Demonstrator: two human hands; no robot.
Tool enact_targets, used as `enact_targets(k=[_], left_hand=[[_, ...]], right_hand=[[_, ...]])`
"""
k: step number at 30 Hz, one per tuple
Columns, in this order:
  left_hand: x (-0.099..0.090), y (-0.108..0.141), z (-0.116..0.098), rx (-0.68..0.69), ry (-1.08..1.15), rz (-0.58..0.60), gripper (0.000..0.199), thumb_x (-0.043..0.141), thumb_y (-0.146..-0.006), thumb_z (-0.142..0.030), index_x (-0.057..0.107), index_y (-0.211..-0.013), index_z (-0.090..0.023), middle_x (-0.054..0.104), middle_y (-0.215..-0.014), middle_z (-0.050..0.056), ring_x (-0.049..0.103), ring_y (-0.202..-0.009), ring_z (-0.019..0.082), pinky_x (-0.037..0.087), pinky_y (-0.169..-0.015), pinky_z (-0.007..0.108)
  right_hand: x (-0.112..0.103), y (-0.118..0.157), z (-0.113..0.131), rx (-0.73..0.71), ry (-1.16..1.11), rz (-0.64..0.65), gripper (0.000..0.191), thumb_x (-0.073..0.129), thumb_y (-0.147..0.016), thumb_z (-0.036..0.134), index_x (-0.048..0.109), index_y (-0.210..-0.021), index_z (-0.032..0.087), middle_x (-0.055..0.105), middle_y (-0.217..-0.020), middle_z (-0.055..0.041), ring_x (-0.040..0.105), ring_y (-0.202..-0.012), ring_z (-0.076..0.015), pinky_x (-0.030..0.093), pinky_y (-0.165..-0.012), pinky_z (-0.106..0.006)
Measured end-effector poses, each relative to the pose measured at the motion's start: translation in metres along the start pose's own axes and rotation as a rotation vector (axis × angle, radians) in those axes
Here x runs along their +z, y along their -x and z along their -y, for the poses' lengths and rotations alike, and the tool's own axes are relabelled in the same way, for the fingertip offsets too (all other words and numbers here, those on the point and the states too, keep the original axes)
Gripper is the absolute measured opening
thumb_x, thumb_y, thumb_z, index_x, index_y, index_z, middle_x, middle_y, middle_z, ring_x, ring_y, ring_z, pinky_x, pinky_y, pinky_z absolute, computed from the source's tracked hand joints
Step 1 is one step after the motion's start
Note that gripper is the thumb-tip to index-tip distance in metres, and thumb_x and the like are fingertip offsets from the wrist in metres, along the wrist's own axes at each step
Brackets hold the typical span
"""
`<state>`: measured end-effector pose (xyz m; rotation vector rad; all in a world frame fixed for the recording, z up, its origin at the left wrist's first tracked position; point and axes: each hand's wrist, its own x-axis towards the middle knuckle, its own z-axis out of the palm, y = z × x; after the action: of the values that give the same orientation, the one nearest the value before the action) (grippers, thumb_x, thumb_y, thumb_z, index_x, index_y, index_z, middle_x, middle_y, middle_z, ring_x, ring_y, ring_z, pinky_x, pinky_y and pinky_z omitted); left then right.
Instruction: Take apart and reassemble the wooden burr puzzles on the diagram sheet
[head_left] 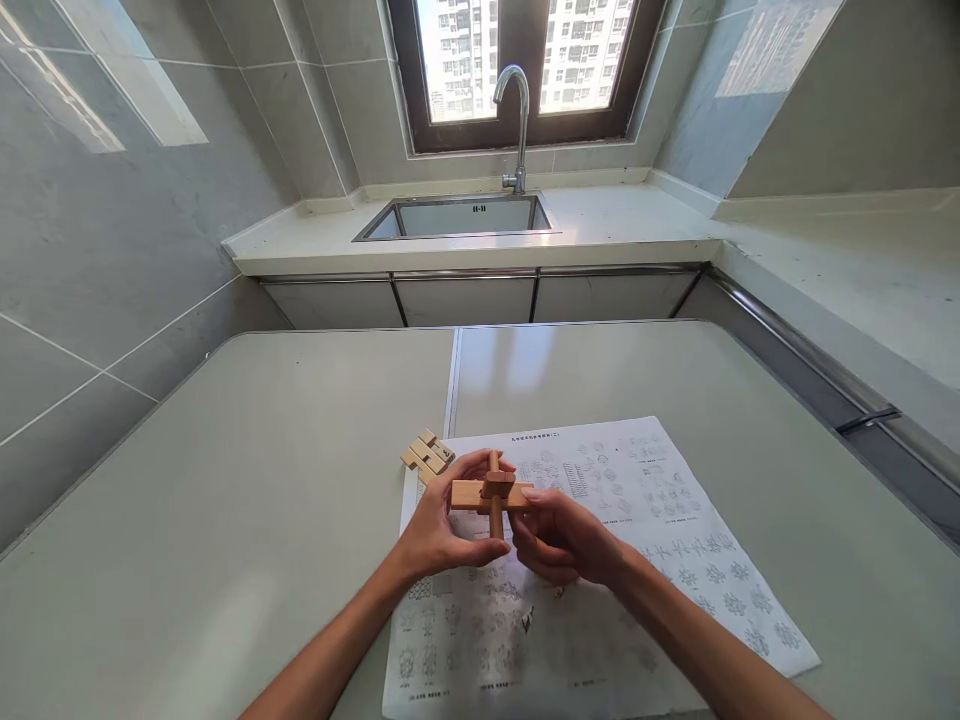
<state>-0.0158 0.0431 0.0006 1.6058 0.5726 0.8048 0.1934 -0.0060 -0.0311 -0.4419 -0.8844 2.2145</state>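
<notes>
Above a printed sheet (615,640), both of my hands hold one wooden interlocking puzzle (497,486) made of crossed bars. My left hand (442,525) curves around its left side, fingers at the top and thumb by the lower end of the upright round bar. On the right end of the flat bar my right hand (562,540) pinches with the thumb on top and fingers curled beneath. A lighter group of notched wooden pieces (427,455) lies beyond my left hand, at the sheet's upper left corner. How the crossed bars join at the middle is partly hidden.
The sheet bears rows of small line diagrams and lies on a pale table (225,520) with a seam (453,385). Past the table's far edge are a counter (622,215), a sink (472,215) and a tall faucet (521,125). Tiled wall (112,230) stands at the left.
</notes>
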Motion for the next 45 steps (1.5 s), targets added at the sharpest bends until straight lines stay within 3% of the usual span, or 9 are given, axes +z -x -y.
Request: enact_targets(k=[5,12,17,19,22,32,40,43,45], left_hand=[[0.001,0.001,0.001,0.018,-0.111,-0.077,0.088,0.096,-0.067,-0.047,0.058,-0.143,-0.024,0.07,-0.133,0.014,0.065,-0.127,0.036,0.051,-0.112,0.051],[0.001,0.0,0.0,0.038,-0.27,-0.133,0.087,0.094,-0.068,-0.047,0.057,-0.143,-0.022,0.07,-0.135,0.016,0.068,-0.118,0.034,0.053,-0.108,0.05],[0.002,-0.002,0.0,0.041,-0.466,-0.164,0.085,0.095,-0.066,-0.045,0.057,-0.139,-0.022,0.072,-0.132,0.013,0.07,-0.106,0.03,0.055,-0.099,0.047],[0.002,-0.003,0.001,0.055,-0.555,-0.17,0.084,0.095,-0.065,-0.044,0.057,-0.136,-0.022,0.072,-0.13,0.012,0.07,-0.106,0.029,0.056,-0.097,0.046],[0.003,-0.002,0.002,0.069,-0.628,-0.161,0.081,0.095,-0.064,-0.044,0.058,-0.133,-0.023,0.071,-0.127,0.011,0.07,-0.108,0.03,0.057,-0.095,0.044],[0.006,-0.001,0.005,0.014,-0.634,-0.108,0.078,0.092,-0.069,-0.047,0.057,-0.134,-0.023,0.073,-0.113,0.009,0.072,-0.102,0.028,0.06,-0.092,0.042],[0.006,0.0,0.007,0.019,-0.616,-0.087,0.084,0.087,-0.079,-0.052,0.049,-0.149,-0.024,0.069,-0.132,0.014,0.069,-0.12,0.032,0.058,-0.102,0.046],[0.006,0.0,0.008,0.127,-0.631,-0.123,0.063,0.079,-0.091,-0.044,0.055,-0.146,-0.027,0.062,-0.148,0.015,0.061,-0.136,0.032,0.052,-0.113,0.05],[0.007,0.0,0.008,0.206,-0.662,-0.167,0.037,0.074,-0.096,-0.037,0.066,-0.131,-0.027,0.063,-0.147,0.013,0.062,-0.134,0.03,0.053,-0.111,0.05]], right_hand=[[0.008,0.0,0.008,-0.141,0.248,-0.24,0.066,0.05,-0.101,0.054,0.038,-0.045,0.023,0.029,-0.037,0.0076,0.026,-0.032,-0.0054,0.018,-0.037,-0.022],[0.011,-0.004,0.006,-0.189,0.309,-0.401,0.063,0.057,-0.098,0.057,0.039,-0.047,0.024,0.03,-0.038,0.0079,0.027,-0.033,-0.0067,0.022,-0.038,-0.024],[0.009,-0.005,0.005,-0.172,0.333,-0.504,0.048,0.057,-0.098,0.059,0.055,-0.067,0.022,0.039,-0.042,0.0087,0.035,-0.035,-0.009,0.03,-0.037,-0.022],[0.008,-0.005,0.006,-0.168,0.386,-0.56,0.042,0.058,-0.098,0.06,0.061,-0.082,0.021,0.047,-0.048,0.0082,0.041,-0.038,-0.0101,0.032,-0.035,-0.021],[0.01,-0.005,0.007,-0.189,0.488,-0.622,0.04,0.058,-0.097,0.061,0.063,-0.089,0.021,0.053,-0.057,0.0069,0.047,-0.04,-0.0109,0.037,-0.034,-0.021],[0.01,-0.006,0.004,-0.246,0.601,-0.68,0.045,0.06,-0.097,0.066,0.057,-0.088,0.022,0.066,-0.064,0.0031,0.054,-0.04,-0.0111,0.043,-0.041,-0.024],[0.006,-0.006,0.002,-0.269,0.644,-0.695,0.046,0.06,-0.098,0.067,0.06,-0.09,0.022,0.068,-0.068,0.0007,0.062,-0.049,-0.0146,0.051,-0.048,-0.027],[0.006,-0.007,0.001,-0.273,0.668,-0.691,0.047,0.058,-0.099,0.067,0.059,-0.091,0.021,0.07,-0.069,-0.0002,0.063,-0.049,-0.0146,0.051,-0.049,-0.027],[0.005,-0.008,0.001,-0.28,0.678,-0.682,0.046,0.057,-0.1,0.066,0.059,-0.091,0.021,0.07,-0.067,0.0,0.063,-0.049,-0.0149,0.051,-0.05,-0.027]])
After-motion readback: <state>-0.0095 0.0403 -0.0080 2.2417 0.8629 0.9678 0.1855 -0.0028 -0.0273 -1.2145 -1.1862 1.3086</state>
